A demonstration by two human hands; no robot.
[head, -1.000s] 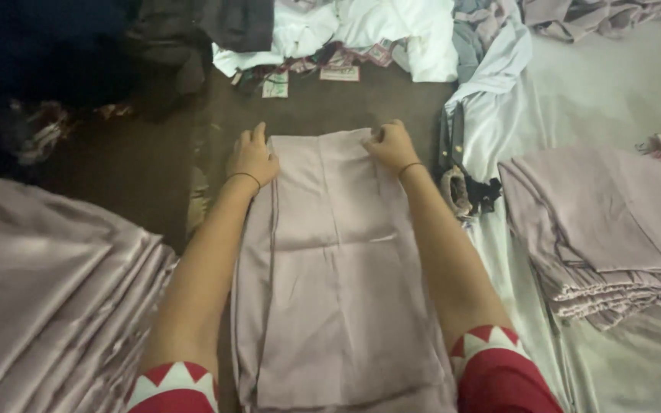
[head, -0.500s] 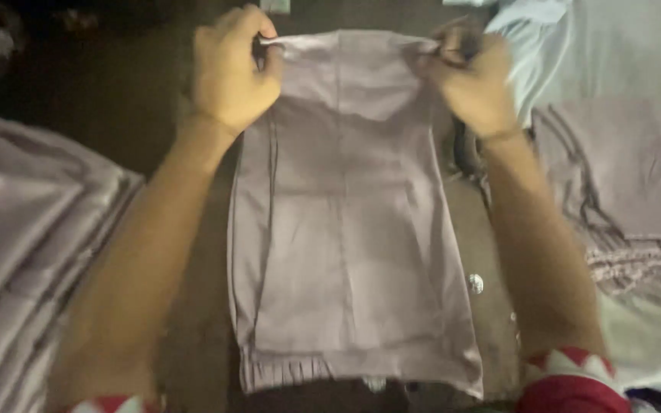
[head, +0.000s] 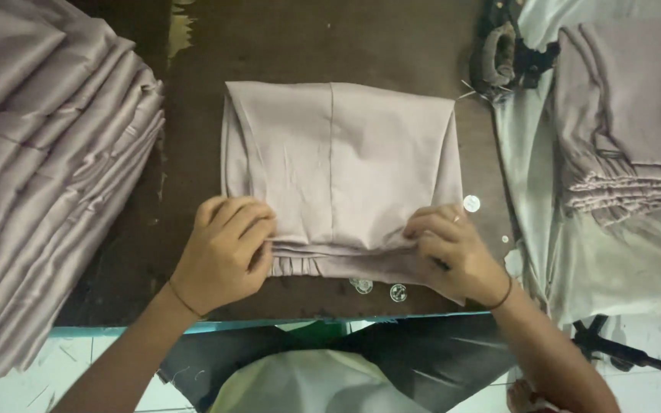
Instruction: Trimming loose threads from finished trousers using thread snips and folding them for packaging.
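Both forearms are being extended up from the lower edge, angled inward. Left hand (head: 227, 252) is being held palm-down, fingers curled, fingertips (head: 263, 228) pointed right; a thin band is being worn at its wrist. Right hand (head: 457, 256) is being held palm-down, fingers bent and pinched leftward, dark band at the wrist.

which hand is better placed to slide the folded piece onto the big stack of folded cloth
Probably the left. The left hand presses the folded garment at its near left corner, on the side where the tall stack lies. The right hand holds the opposite corner, farther away.
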